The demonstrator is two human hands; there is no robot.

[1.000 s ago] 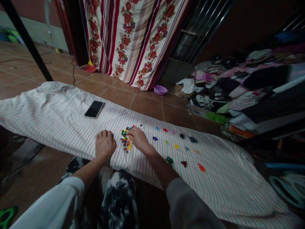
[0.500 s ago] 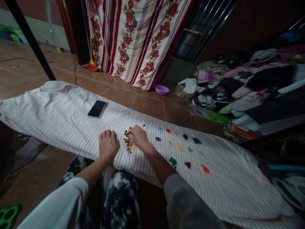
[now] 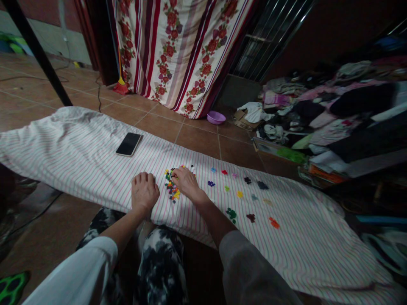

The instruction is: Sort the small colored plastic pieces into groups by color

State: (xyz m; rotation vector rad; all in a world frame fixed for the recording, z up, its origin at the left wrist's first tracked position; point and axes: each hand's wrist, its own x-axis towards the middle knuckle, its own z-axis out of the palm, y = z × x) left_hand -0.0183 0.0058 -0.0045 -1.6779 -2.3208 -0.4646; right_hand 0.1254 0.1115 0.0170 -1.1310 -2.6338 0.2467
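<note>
1. Left hand back-up on the striped cloth, just left of the mixed pile. Fingers together, bent at the knuckles. Underside hidden; cannot tell how far it is closed, or whether it has hold of anything.
2. Right hand over the right part of that pile, fingers bent downward, tips among the pieces. Cannot tell how wide the fingers stand, or whether a piece is between them.
3. Mixed pile of small coloured pieces: on the cloth, between the hands, partly under the right one. Yellow, green, orange and dark bits visible.
4. Single-colour clusters right of the right hand, apart from one another. Far row: light blue cluster, red cluster, pink cluster, black cluster.
5. Nearer the wearer: dark green cluster, brown cluster, orange cluster. Yellow cluster between these rows.
6. Smartphone, screen dark, on the cloth beyond the left hand.
7. Purple basin on the tiled floor, near the floral curtain.
</note>
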